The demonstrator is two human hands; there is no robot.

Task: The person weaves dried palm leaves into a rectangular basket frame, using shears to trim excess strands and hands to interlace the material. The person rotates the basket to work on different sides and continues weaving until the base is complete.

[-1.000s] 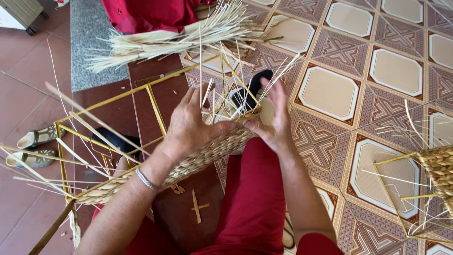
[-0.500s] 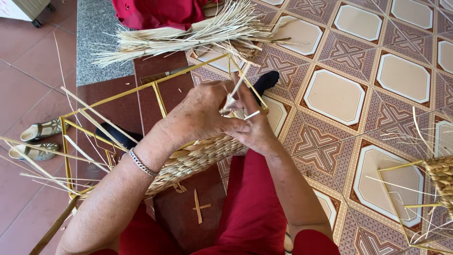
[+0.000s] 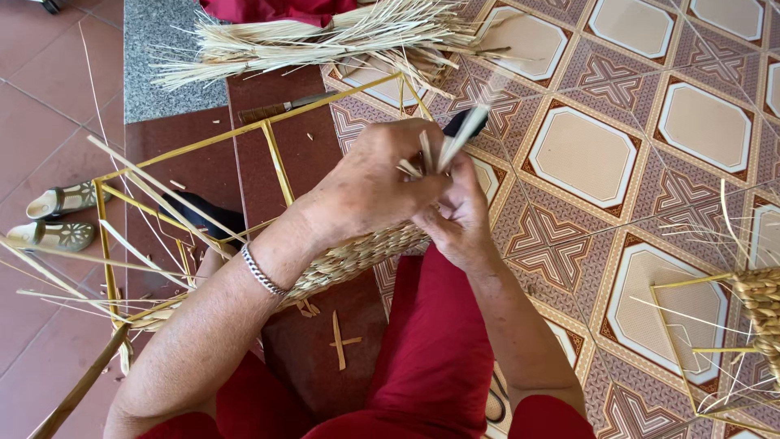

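We see the left hand curled over a few pale straw strands, and the right hand pinching the same strands from below, both hands pressed close together. The strands stand up just above the woven rim of a basket being built on a yellow wire frame, which rests across the lap in red cloth. Loose stiff strands jut from the frame at the left. Beyond it a flat bundle of dry straw lies on the floor, partly on patterned tiles. A silver bracelet rings the left wrist. Two sandals sit at the far left; another woven frame stands at the right.
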